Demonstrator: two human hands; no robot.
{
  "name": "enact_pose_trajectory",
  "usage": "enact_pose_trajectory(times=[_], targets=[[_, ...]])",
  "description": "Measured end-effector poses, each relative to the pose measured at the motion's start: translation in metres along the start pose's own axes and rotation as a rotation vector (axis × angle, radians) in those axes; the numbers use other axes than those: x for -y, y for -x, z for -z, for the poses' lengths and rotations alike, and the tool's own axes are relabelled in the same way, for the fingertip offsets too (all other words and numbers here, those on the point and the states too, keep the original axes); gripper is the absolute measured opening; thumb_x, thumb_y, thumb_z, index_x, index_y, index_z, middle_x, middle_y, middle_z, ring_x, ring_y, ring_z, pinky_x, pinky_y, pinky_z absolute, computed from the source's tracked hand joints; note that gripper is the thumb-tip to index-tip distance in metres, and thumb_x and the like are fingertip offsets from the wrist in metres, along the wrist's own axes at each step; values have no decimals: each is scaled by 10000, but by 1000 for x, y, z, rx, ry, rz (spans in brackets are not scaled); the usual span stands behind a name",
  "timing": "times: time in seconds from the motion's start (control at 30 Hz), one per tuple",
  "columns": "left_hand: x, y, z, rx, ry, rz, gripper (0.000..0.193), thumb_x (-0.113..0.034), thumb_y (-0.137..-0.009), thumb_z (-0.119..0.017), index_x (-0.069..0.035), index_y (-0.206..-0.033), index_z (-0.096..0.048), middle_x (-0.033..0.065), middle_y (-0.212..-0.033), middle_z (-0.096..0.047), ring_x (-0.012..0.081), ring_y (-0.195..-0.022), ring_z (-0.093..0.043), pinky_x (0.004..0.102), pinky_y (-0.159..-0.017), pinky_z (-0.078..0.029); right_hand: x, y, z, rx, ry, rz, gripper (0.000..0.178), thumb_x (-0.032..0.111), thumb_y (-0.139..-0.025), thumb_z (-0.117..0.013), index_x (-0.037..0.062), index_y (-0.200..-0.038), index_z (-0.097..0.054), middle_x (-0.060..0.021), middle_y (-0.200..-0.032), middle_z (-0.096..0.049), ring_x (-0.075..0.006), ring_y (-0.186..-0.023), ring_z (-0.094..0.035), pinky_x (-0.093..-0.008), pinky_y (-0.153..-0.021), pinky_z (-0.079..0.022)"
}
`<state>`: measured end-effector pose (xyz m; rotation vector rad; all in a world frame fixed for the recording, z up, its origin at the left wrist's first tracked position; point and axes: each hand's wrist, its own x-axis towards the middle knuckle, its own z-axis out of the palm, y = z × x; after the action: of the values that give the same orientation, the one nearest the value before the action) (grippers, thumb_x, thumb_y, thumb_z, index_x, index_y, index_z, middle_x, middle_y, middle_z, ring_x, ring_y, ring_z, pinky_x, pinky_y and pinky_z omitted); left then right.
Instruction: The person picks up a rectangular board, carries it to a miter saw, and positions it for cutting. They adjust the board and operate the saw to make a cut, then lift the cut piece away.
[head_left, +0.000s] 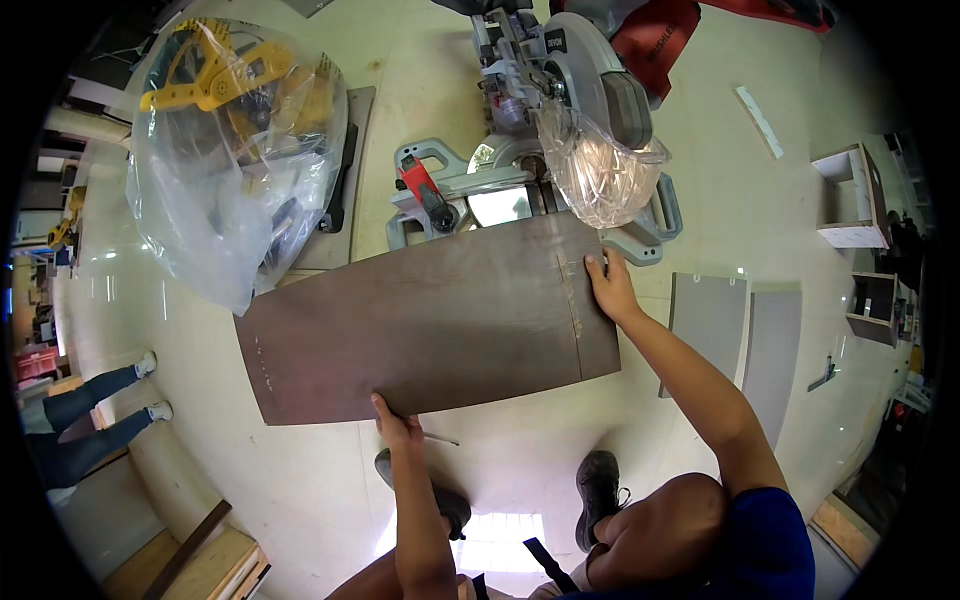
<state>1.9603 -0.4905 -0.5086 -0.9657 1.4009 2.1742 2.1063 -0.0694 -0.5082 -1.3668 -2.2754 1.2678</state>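
Observation:
A wide dark brown wooden board (pixel 420 320) is held in both hands, its far edge up against the front of a mitre saw (pixel 590 60). My left hand (pixel 398 426) grips the near edge, thumb on top and fingers beneath. At the right end, my right hand (pixel 612 287) grips the short edge, thumb on the top face. A scuffed, scratched line crosses the board near that end, and small pale marks dot the left end. Clear plastic wrap (pixel 600 165) covers part of the saw, beside its grey base (pixel 640 248) with a red-and-black clamp handle (pixel 425 190).
A yellow power tool under a clear plastic bag (pixel 240 180) stands at the left. Grey panels (pixel 708 320) lie on the floor to my right, with a white strip (pixel 760 122) and small open boxes (pixel 850 200) beyond. Another person's legs (pixel 100 395) show at far left.

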Motion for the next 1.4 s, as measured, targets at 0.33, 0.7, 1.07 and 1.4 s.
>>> enact_pose_trajectory(times=[0.33, 0.7, 1.07, 1.4], targets=[[-1, -7, -27, 19, 37, -34, 489, -392, -968, -600, -11, -1261, -512, 105, -1187, -639, 234, -980, -674, 318, -732, -623, -10, -22, -12, -207, -15, 257, 539, 186, -920, -634, -75, -1334, -410, -296, -1354, -465, -442, -1260, -459, -442, -1085, -354], [-18, -44, -53, -12, -92, 32, 482, -420, -1006, -516, -93, -1359, -488, 59, -1345, -562, 226, -1186, -583, 349, -944, -557, -2, -57, -22, -297, -46, 269, 340, 97, -859, -658, -46, -1159, -591, -262, -1343, -474, -426, -1221, -492, -423, -1038, -410], [-17, -39, -59, -37, -88, 11, 453, -409, -1007, -519, -65, -1301, -516, 66, -1247, -617, 220, -1045, -647, 315, -778, -601, -7, -57, -25, -334, -186, 202, 338, 136, -847, -703, -18, -1136, -617, -246, -1301, -525, -395, -1178, -537, -398, -984, -458], [-14, -41, -60, 93, -109, 6, 413, -353, -1010, -530, -69, -1310, -524, 67, -1303, -594, 233, -1157, -599, 369, -938, -561, -26, -3, -10, -91, -490, -46, 388, 278, -884, -695, -17, -1119, -606, -180, -955, -681, -280, -883, -660, -391, -805, -506]])
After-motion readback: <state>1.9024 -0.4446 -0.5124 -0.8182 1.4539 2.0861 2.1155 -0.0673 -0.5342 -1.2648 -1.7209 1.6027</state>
